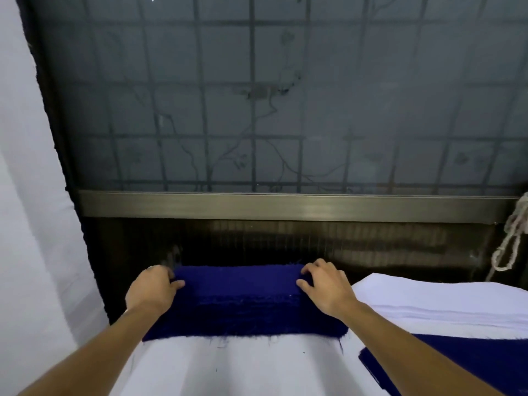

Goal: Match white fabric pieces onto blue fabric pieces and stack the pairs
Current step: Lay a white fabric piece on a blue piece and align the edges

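- At 6 o'clock, a thick blue pile of fabric pieces sits on a white cloth that covers the work surface. Its long side faces the person and frayed threads trail off its near edge.
- The left hand is at the 7 o'clock end of that pile. Its thumb lies on the top layer and its fingers are curled over the end, so it pinches the fabric there. I cannot tell how many layers it has.
- The right hand is at the 5 o'clock end. Its fingers are bent tight onto the far corner, where the top layer is bunched, and its thumb is stretched along the top surface. It too has hold of the blue fabric.
- At 4 o'clock, just beside the blue pile, is a white pile of flat pieces stacked in neat layers.
- At 5 o'clock, low in the corner, a loose blue piece lies flat in front of the white pile, partly under the right forearm.
- From 9 to 8 o'clock a white sheet hangs down.
- At 12 o'clock is a window with a grid behind the glass, and a metal sill runs along its bottom edge.
- At 3 o'clock a knotted rope dangles.
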`<state>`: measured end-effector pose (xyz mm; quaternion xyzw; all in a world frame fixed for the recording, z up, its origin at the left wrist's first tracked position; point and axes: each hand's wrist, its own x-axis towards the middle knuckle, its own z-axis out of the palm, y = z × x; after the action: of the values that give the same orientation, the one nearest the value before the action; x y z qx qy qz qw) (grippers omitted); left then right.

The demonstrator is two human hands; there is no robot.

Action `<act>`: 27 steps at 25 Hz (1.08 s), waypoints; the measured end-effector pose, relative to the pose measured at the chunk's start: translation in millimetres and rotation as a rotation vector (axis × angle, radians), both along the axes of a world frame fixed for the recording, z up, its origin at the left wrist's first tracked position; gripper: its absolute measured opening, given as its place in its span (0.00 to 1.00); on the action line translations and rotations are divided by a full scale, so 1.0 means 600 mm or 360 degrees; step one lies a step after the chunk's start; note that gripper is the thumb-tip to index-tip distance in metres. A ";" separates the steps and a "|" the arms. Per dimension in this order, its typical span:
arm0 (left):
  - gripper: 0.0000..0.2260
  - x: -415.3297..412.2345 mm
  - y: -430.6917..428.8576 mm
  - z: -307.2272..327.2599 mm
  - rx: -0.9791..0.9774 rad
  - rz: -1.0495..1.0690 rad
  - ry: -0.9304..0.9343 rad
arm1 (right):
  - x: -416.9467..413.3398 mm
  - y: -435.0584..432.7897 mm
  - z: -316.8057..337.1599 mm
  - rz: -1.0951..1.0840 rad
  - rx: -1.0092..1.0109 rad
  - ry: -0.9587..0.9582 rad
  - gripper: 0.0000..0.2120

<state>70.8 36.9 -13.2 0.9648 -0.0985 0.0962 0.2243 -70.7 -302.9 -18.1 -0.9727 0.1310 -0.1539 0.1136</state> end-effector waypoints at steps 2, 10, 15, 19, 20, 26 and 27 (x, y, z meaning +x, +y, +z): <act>0.04 0.003 -0.003 0.000 -0.0147 0.0020 0.0009 | 0.014 0.013 -0.001 0.0015 -0.0038 0.0007 0.18; 0.07 0.022 0.009 -0.001 0.0247 -0.0368 -0.0039 | 0.037 0.045 -0.012 0.0064 -0.0121 0.0008 0.17; 0.07 0.031 0.015 0.004 0.0196 -0.0594 -0.0001 | 0.041 0.049 -0.020 0.0082 -0.0164 0.0050 0.18; 0.06 0.041 0.002 0.017 -0.0010 -0.0696 0.0082 | 0.041 0.053 -0.024 0.0058 -0.0172 0.0067 0.18; 0.10 0.040 -0.005 0.023 -0.0102 -0.0715 0.0165 | 0.041 0.055 -0.025 0.0049 -0.0176 0.0066 0.18; 0.14 0.037 -0.048 0.045 0.0204 -0.0768 0.0284 | 0.039 0.065 -0.030 0.0016 -0.0185 0.0107 0.19; 0.11 0.033 -0.051 0.046 0.0263 -0.0810 0.0200 | 0.039 0.067 -0.029 0.0010 -0.0191 0.0127 0.20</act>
<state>90.6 6.0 14.6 0.9280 -0.3312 -0.0317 0.1674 -47.2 -262.8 -35.6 -0.9835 0.1231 -0.1224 0.0503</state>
